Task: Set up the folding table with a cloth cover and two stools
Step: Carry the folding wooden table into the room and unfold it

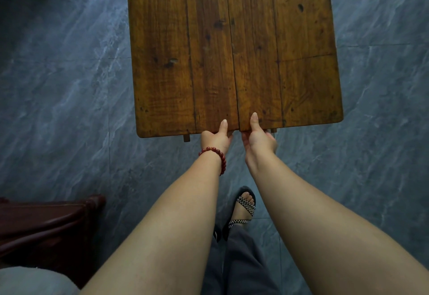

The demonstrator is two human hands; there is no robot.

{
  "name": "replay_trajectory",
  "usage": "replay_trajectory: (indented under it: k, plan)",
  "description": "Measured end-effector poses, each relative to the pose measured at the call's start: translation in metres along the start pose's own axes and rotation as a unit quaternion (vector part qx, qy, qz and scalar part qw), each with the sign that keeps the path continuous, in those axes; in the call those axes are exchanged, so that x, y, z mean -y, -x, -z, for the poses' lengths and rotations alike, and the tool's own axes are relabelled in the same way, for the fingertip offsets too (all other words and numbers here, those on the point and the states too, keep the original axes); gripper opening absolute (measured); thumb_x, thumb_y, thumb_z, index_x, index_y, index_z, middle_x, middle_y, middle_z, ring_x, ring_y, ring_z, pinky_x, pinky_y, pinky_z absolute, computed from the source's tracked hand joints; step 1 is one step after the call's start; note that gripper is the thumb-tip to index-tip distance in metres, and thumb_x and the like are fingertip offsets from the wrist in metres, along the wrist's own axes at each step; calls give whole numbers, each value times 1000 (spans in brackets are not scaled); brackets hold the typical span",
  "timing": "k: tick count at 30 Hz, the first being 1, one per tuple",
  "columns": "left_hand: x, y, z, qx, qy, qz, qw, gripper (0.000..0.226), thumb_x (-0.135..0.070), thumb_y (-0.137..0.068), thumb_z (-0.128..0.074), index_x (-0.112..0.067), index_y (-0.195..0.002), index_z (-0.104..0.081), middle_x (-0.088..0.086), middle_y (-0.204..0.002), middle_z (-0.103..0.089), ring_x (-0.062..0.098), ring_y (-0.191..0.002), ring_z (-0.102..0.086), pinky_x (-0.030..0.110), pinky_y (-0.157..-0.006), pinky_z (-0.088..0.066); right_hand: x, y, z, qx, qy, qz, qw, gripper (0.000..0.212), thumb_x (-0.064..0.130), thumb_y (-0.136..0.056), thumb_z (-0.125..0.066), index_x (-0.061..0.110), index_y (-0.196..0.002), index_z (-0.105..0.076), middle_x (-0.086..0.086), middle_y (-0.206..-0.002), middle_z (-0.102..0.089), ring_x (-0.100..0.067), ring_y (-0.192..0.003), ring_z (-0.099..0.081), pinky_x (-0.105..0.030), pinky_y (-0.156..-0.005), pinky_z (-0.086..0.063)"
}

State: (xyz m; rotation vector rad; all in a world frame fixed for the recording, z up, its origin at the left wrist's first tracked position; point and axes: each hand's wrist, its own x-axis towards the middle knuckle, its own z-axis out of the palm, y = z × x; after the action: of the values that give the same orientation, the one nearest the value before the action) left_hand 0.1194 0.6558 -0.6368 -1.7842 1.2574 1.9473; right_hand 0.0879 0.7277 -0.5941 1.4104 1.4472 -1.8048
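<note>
The folding table (pixel 232 50) lies flat and unfolded in front of me, a brown wooden top with a seam running down its middle. My left hand (pixel 216 137), with a red bead bracelet at the wrist, grips the near edge just left of the seam, thumb on top. My right hand (pixel 257 135) grips the same edge just right of the seam, thumb on top and fingers hidden underneath. No cloth or stools are in view.
Grey marbled floor tiles (pixel 69 108) surround the table. A dark red wooden furniture piece (pixel 46 225) stands at the lower left, with a grey cushion (pixel 30 280) below it. My sandalled foot (pixel 243 208) is beneath my arms.
</note>
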Motion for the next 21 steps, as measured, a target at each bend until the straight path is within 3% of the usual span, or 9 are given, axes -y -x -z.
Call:
replay_trajectory:
  k: [3,5,8,12,14,16,19,21]
  plan:
    - [3,2,3,0,-1,1,1000,40,-40,-71,-70,-15,-94,-48,14,-115,-60,29,-108,-60,46,-96,-49,3,-1,7,-1,19,-6,1000,25,27,-82,-72,14,-75,-53,-2,-81,-61,-15,-75,-62,-30,-81,-55]
    - [2,7,6,9,-19,-1,1000,40,-35,-80,-68,-9,-103,-49,12,-113,-60,28,-106,-62,44,-94,-51,6,-1,8,12,37,-2,999,27,27,-84,-70,14,-74,-48,-2,-82,-59,-15,-75,-61,-31,-85,-55]
    - [3,14,12,24,-169,-23,985,48,-43,-85,-61,-4,-112,-55,8,-106,-67,22,-99,-65,43,-92,-52,7,-1,9,44,75,8,996,27,31,-85,-69,14,-78,-49,-4,-90,-61,-16,-79,-64,-33,-87,-55]
    - [-8,35,10,63,-446,-149,880,32,-42,-91,-52,-15,-91,-69,1,-87,-72,16,-82,-68,37,-81,-55,5,1,20,87,278,65,954,28,39,-84,-68,18,-74,-53,1,-80,-63,-16,-82,-68,-35,-85,-56]
    - [-21,46,6,38,-522,-254,814,22,-35,-92,-53,-17,-85,-64,-1,-82,-67,15,-76,-64,31,-70,-53,6,4,27,78,406,143,899,25,43,-84,-65,21,-74,-59,2,-79,-66,-16,-82,-67,-33,-75,-56]
    - [-36,55,4,21,-585,-360,727,13,-31,-90,-56,-18,-91,-56,-1,-86,-61,17,-81,-59,30,-66,-48,10,8,33,55,487,261,832,18,36,-85,-62,18,-79,-63,4,-76,-64,-12,-76,-62,-23,-62,-47]
    - [-47,48,3,6,-660,-433,614,40,-36,-82,-65,-18,-112,-48,3,-118,-50,23,-111,-48,38,-88,-46,22,7,35,105,578,439,681,13,21,-81,-65,13,-91,-61,3,-87,-59,-13,-82,-53,-22,-66,-41]
    - [-52,41,5,-1,-698,-408,589,73,-45,-76,-70,-19,-134,-33,6,-146,-25,28,-137,-22,51,-107,-28,30,-3,32,133,655,481,567,35,20,-78,-70,13,-110,-57,-2,-111,-52,-18,-104,-47,-30,-85,-44]
